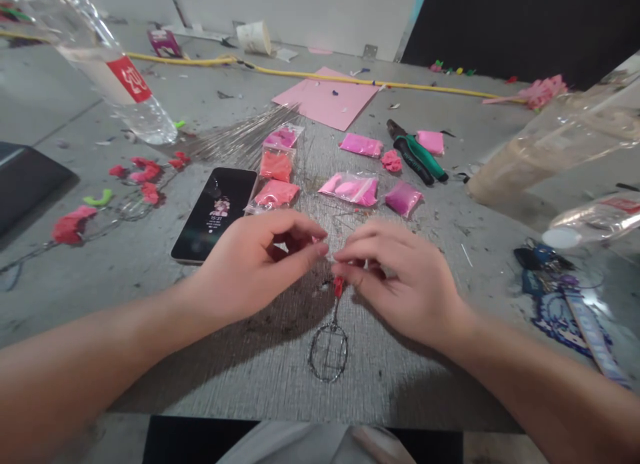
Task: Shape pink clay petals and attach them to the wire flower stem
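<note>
A small wire racket point(329, 354) with a round meshed head points toward me at the middle of the table. Red clay point(339, 287) is wrapped round its thin handle. My right hand point(400, 277) is closed at the upper end of that handle, thumb and fingers pinched together just above the red clay. Close beside it, my left hand point(265, 264) has thumb and forefinger pinched, with a tiny pinkish bit showing at the tips; what it is stays unclear. Beyond the hands lie bags of pink clay point(350, 188), orange clay point(276, 165) and purple clay point(404, 199).
A phone point(215, 214) lies by my left wrist. Behind are green-handled pliers point(417, 154), a bundle of wires point(235, 137) and pink paper point(330, 99). Bottles point(143, 111) stand left and right point(525, 157). At left lies a wire piece with red clay point(75, 225); keychains point(565, 304) lie right.
</note>
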Tool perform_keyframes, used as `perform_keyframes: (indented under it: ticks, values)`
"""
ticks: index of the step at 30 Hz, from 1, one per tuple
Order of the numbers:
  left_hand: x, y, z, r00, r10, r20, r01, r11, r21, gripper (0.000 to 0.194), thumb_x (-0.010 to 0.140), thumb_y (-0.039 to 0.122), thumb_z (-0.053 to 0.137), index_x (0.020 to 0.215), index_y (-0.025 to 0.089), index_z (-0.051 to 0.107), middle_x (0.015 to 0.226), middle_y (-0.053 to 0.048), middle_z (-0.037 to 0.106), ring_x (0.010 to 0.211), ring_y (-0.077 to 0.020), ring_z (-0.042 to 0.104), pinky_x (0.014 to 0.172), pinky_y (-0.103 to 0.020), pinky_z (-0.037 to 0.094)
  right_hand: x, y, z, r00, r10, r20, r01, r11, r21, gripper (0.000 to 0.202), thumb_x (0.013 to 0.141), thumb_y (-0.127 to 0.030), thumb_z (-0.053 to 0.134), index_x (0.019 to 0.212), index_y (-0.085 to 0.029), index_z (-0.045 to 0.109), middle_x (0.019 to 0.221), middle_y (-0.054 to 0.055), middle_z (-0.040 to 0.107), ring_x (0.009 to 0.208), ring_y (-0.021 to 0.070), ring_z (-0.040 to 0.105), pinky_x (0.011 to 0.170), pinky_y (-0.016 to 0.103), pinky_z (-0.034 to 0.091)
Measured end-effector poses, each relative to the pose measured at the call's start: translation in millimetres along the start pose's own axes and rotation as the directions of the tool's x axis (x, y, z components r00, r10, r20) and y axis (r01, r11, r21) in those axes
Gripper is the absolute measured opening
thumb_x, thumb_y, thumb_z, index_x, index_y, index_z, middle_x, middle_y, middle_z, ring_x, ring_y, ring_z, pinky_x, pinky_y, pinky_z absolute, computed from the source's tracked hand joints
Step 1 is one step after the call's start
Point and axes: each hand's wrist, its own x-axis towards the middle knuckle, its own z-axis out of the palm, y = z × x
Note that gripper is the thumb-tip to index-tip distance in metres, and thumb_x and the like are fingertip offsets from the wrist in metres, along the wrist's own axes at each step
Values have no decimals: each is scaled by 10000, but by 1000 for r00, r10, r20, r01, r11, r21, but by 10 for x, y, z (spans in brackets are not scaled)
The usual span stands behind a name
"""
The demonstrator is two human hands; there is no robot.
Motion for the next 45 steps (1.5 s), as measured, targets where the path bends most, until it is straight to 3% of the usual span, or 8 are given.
perform_keyframes:
  ticks: [3, 6, 12, 16, 24, 32, 40, 45]
  values:
    - [-66, 111, 11, 985, -73, 158, 110, 966, -233, 131, 881, 262, 733, 790, 169, 715, 694, 8, 690, 590, -93, 603, 515, -170, 483, -38, -126, 7, 995, -91, -34, 93, 995, 45, 67, 943, -151, 735, 1004, -178, 736, 928, 47, 733, 805, 122, 664, 729, 256, 571]
    - [-126, 155, 20, 924, -172, 340, 308, 862, -403, 165, 897, 240, 714, 756, 170, 666, 540, 74, 536, 420, -41, 468, 393, -135, 356, -66, -159, 15, 994, -110, -20, 111, 992, 65, 90, 963, -147, 708, 1038, -149, 757, 941, 66, 722, 810, 114, 659, 730, 249, 579]
    - [-166, 144, 34, 879, -232, 416, 440, 730, -523, 168, 889, 211, 731, 751, 174, 642, 513, 96, 500, 369, -19, 423, 354, -110, 290, -60, -117, -4, 989, -144, 18, 142, 986, 90, 127, 959, -131, 692, 1049, -90, 770, 939, 104, 714, 814, 127, 659, 707, 261, 591]
    - [-155, 157, 50, 874, -233, 426, 452, 708, -542, 157, 882, 200, 733, 753, 175, 647, 504, 94, 501, 369, -25, 426, 354, -116, 293, -40, -120, -20, 991, -129, 25, 125, 985, 114, 170, 944, -101, 670, 1083, -142, 759, 952, 90, 718, 805, 130, 667, 666, 265, 598]
    - [-183, 178, 24, 879, -242, 411, 429, 776, -462, 153, 870, 207, 707, 741, 177, 632, 478, 93, 482, 380, -39, 426, 366, -127, 306, -23, -124, -42, 991, -123, 59, 112, 981, 157, 191, 930, -83, 684, 1080, -162, 771, 954, 88, 730, 828, 142, 702, 704, 279, 625]
    - [-183, 169, 21, 948, -139, 287, 236, 911, -338, 112, 812, 144, 696, 711, 170, 656, 606, 59, 555, 542, -56, 471, 466, -139, 386, -27, -95, -48, 993, -93, 72, 72, 966, 249, 130, 916, -71, 719, 1010, -139, 776, 921, 85, 732, 816, 129, 713, 735, 261, 624]
    - [-172, 157, 24, 923, -169, 345, 298, 881, -367, 146, 872, 206, 686, 731, 190, 652, 551, 73, 531, 442, -51, 460, 387, -148, 362, -38, -116, -66, 988, -118, 96, 104, 986, 132, 170, 927, -81, 674, 1040, -185, 746, 953, 86, 748, 843, 142, 721, 735, 282, 628]
    - [-183, 147, 30, 922, -164, 350, 295, 884, -363, 131, 864, 227, 700, 743, 193, 663, 584, 67, 550, 459, -54, 467, 397, -154, 371, -23, -132, -49, 990, -102, 93, 85, 982, 170, 163, 911, -64, 662, 993, -181, 738, 910, 70, 737, 782, 130, 706, 699, 266, 621]
